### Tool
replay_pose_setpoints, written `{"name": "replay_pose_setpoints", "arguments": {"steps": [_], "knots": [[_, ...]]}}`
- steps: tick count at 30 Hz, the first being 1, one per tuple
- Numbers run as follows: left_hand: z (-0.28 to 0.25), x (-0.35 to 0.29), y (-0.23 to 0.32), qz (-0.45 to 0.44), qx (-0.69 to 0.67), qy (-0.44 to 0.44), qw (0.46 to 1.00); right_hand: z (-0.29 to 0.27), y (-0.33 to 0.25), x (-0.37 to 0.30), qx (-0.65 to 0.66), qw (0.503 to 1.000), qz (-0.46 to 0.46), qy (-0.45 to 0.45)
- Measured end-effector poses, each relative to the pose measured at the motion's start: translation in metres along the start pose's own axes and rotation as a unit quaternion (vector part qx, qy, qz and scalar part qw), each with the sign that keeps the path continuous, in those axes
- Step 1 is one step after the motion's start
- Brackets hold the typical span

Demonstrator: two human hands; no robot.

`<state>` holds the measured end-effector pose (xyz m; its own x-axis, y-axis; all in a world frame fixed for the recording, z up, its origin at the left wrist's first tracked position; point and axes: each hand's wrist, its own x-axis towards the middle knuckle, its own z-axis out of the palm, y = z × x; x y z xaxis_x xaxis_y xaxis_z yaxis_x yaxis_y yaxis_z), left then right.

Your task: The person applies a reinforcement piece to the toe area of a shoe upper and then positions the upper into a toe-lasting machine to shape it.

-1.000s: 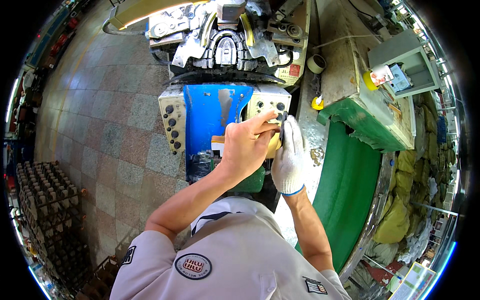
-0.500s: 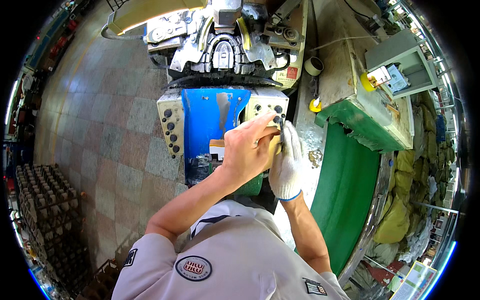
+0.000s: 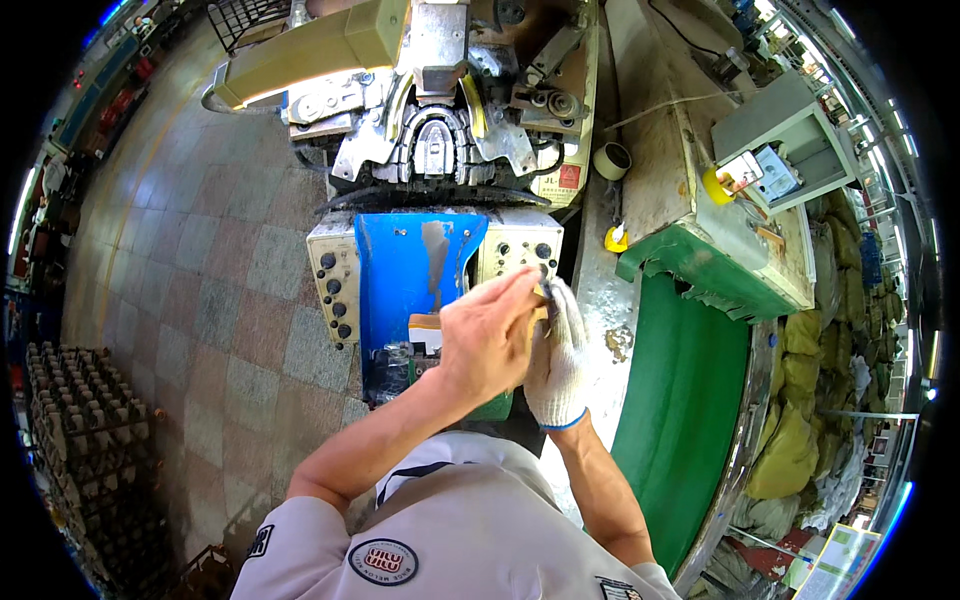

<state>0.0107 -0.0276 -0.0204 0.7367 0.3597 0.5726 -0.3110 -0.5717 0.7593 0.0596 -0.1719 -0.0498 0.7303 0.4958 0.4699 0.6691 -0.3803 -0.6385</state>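
1. Sitting nearest us, a pale shirt [image 3: 470, 510], round lettered badge [image 3: 384, 563] on the chest, squarish patch [image 3: 260, 542] on the left sleeve.
2. Up to the hands! Bare left hand [image 3: 487, 338], fingers bent, looks to be grasping a small yellowish piece [image 3: 540, 314], mostly hidden. Gloved right hand [image 3: 556, 365] lies alongside, fingers nearly straight; whether it grips, I can't tell.
3. And the score? Piece between the hands, near the right panel [image 3: 515, 247], well apart from the machine [image 3: 435, 150]. Handling is under way, I'd judge; what's finished on it and what remains, those hands hide.
4. Just beyond, the blue plate [image 3: 400, 270], worn grey in places, between that panel and the left panel [image 3: 333, 290].
5. Farthest, the lit machine, red label [image 3: 570, 177] at its right, fine print too small to read.
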Motion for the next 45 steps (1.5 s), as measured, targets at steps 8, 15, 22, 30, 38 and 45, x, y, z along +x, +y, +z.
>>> {"name": "replay_pose_setpoints", "arguments": {"steps": [8,15,22,30,38,45], "knots": [[-0.008,0.005,-0.001,-0.01,-0.028,-0.018,0.999,0.001,-0.013,-0.008,0.408,0.874,0.254,0.068],[-0.016,0.016,-0.003,0.048,-0.042,-0.038,0.997,-0.027,-0.042,0.002,0.29,0.911,0.291,0.036],[-0.022,0.015,-0.007,0.024,-0.091,-0.081,0.992,-0.027,-0.046,0.0,0.464,0.803,0.367,0.063],[-0.024,0.009,-0.017,0.062,-0.107,-0.076,0.989,-0.03,-0.04,-0.006,0.484,0.796,0.362,0.018],[-0.025,0.007,-0.009,0.055,-0.099,-0.08,0.99,-0.025,-0.038,-0.009,0.443,0.821,0.359,0.033],[-0.032,0.01,-0.014,0.061,-0.065,-0.08,0.993,-0.027,-0.039,-0.012,0.389,0.853,0.348,0.017]]}}
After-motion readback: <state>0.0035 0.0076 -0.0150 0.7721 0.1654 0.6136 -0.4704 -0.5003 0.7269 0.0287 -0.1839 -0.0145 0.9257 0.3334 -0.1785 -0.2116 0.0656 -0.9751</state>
